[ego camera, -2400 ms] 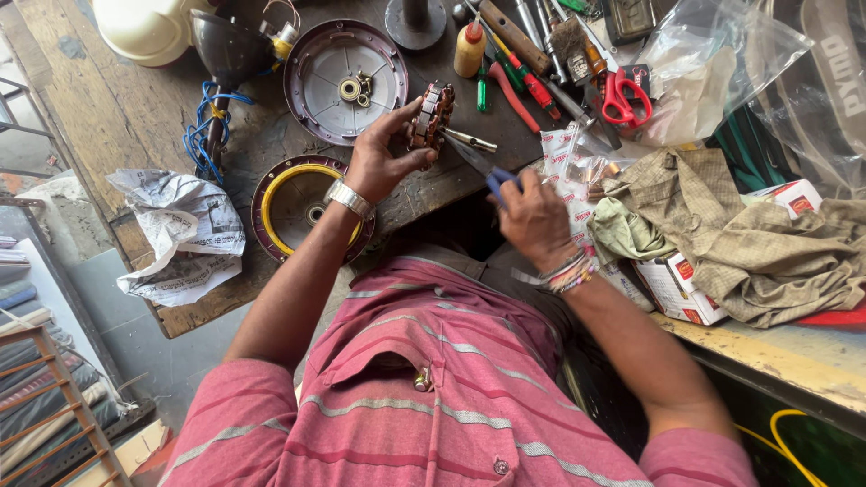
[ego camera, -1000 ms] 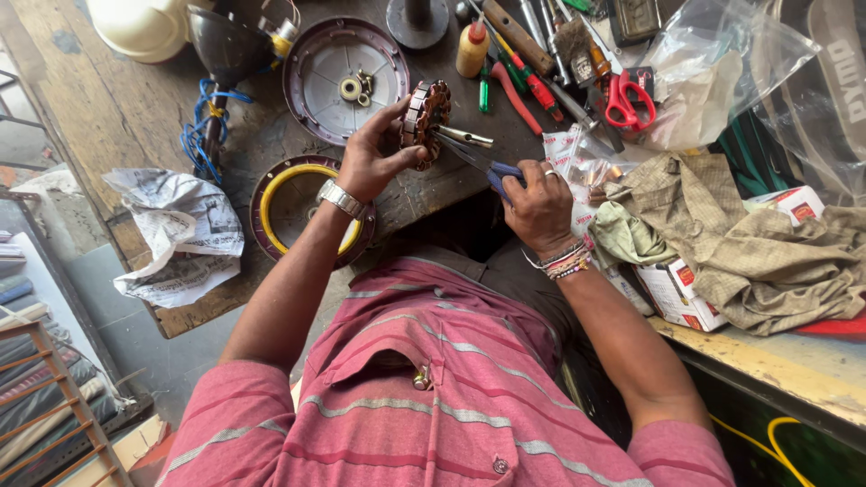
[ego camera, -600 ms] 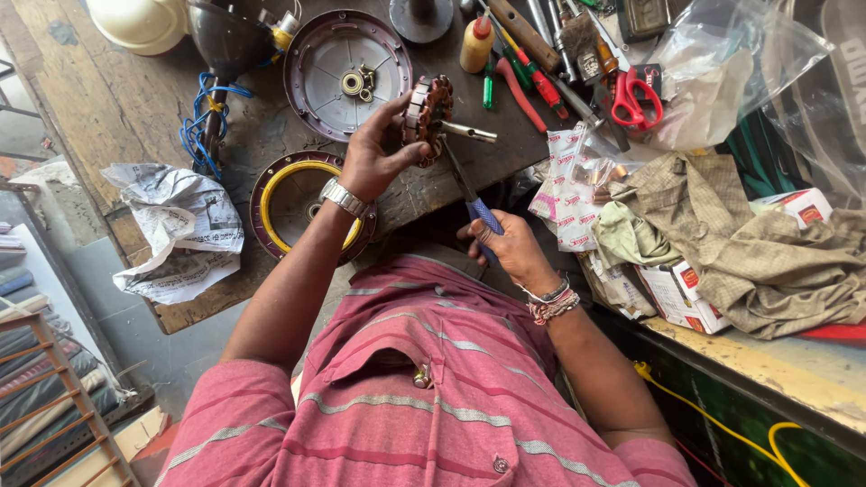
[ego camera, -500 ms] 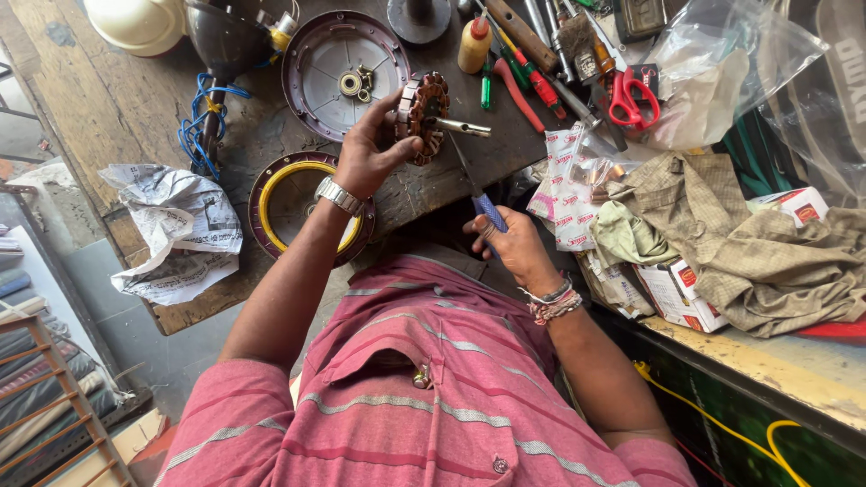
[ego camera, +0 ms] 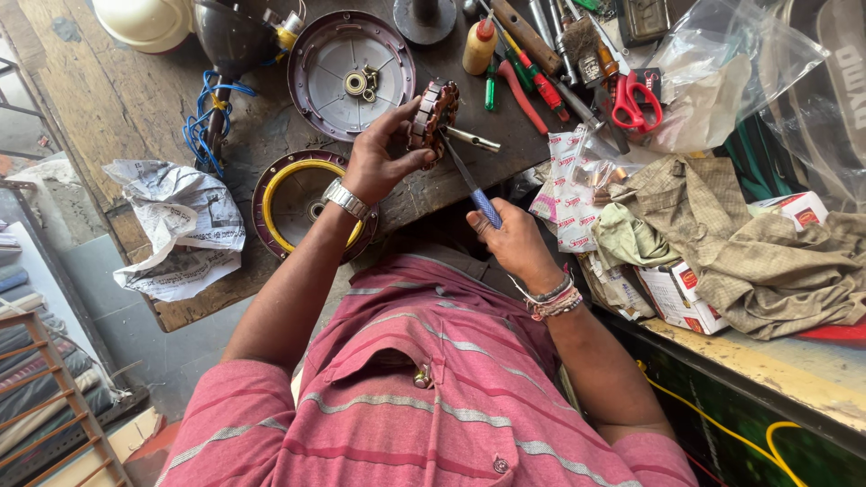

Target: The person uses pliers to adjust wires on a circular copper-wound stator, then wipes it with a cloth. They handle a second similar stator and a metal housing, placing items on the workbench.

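My left hand [ego camera: 379,162] grips a round wound motor stator [ego camera: 431,119] with a steel shaft sticking out to the right, held over the workbench edge. My right hand [ego camera: 514,239] is closed around the blue handle of a screwdriver [ego camera: 471,180], whose blade points up to the stator by the shaft. A metal watch sits on my left wrist, and several bracelets circle my right wrist.
A round maroon motor cover [ego camera: 350,72] with bearings lies behind the stator; a second cover with a yellow ring [ego camera: 289,194] sits nearer. Red scissors [ego camera: 636,99], pliers, a yellow bottle [ego camera: 480,45], crumpled newspaper [ego camera: 180,230], plastic bags and olive cloth [ego camera: 740,243] crowd the bench.
My right hand drew back toward my body and swung the screwdriver so that its tip now meets the stator. My left hand turned the stator slightly, shaft pointing right.
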